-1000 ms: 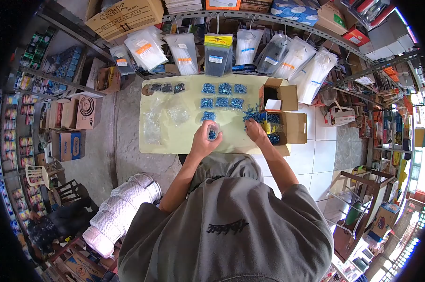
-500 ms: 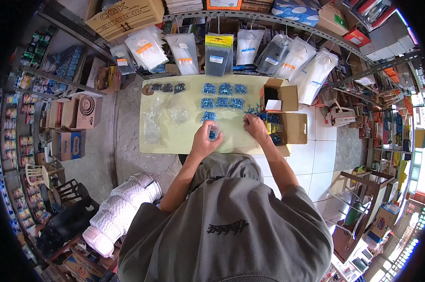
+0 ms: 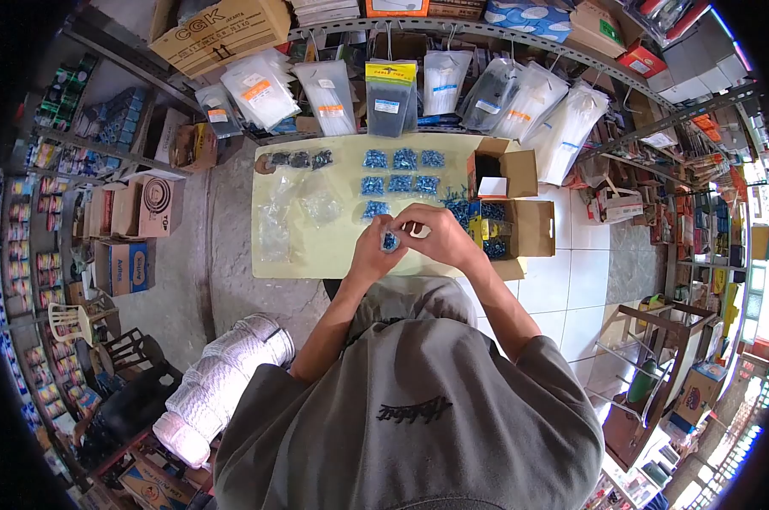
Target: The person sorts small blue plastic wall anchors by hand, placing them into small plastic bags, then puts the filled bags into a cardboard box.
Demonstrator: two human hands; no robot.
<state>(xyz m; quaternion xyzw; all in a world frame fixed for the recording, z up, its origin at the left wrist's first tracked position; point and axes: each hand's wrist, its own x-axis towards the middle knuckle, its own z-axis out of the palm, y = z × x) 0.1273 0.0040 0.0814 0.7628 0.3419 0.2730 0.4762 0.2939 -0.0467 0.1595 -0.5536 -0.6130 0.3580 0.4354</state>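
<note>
My left hand [image 3: 373, 253] is closed around a small clear plastic bag [image 3: 390, 242] with blue pieces in it. My right hand [image 3: 438, 234] meets it at the bag's opening, fingers pinched; whatever they hold is too small to make out. Just beyond lie several filled bags of blue pieces [image 3: 400, 184] in rows on the pale yellow table [image 3: 350, 255]. Loose blue pieces [image 3: 458, 208] are heaped right of my hands, beside an open cardboard box [image 3: 533, 228] with more blue pieces inside.
A second open box [image 3: 520, 173] stands behind the first. Dark packets [image 3: 299, 159] and empty clear bags [image 3: 321, 200] lie at the table's left. Packs of cable ties [image 3: 391, 100] hang from the shelf along the far edge. A white roll [image 3: 223, 382] is at the lower left.
My right hand has moved left from the loose blue pieces to the bag in my left hand. My left hand has stayed nearly in place.
</note>
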